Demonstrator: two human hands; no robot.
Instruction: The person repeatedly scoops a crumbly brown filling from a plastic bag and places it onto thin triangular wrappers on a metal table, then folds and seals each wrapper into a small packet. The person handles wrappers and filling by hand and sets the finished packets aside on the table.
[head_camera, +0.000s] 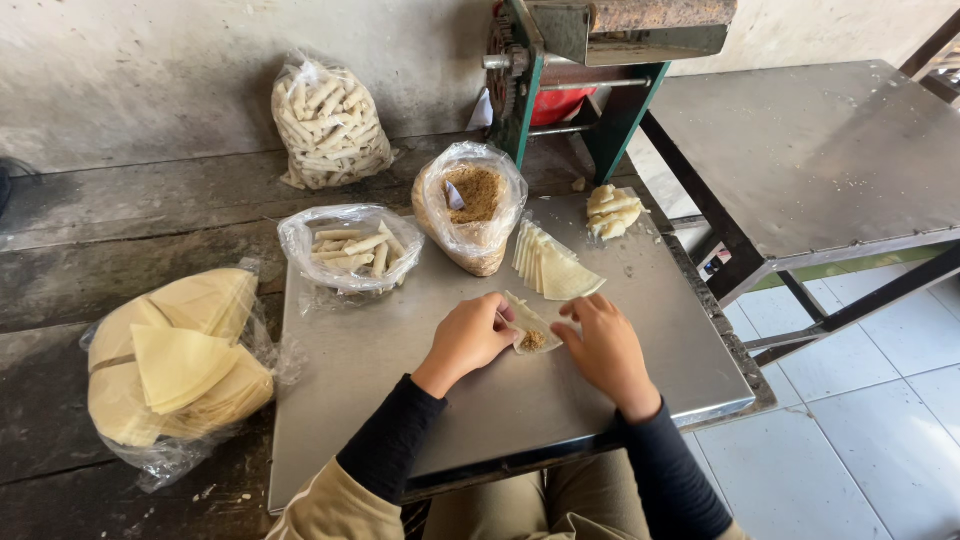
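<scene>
Head view: left hand and right hand both pinched a small pastry wrapper w/ brown filling, lying flat on the steel tray btwn them, fingers curled narrow on its edges. Stack of cut wrappers sat just beyond, open bag of filling behind that, bag of rolled pieces to the left. Risk, imo: the thin sheet could tear or spill filling if folded too tight.

Grey plaster wall, white tiled floor, steel side table, daylight.
</scene>
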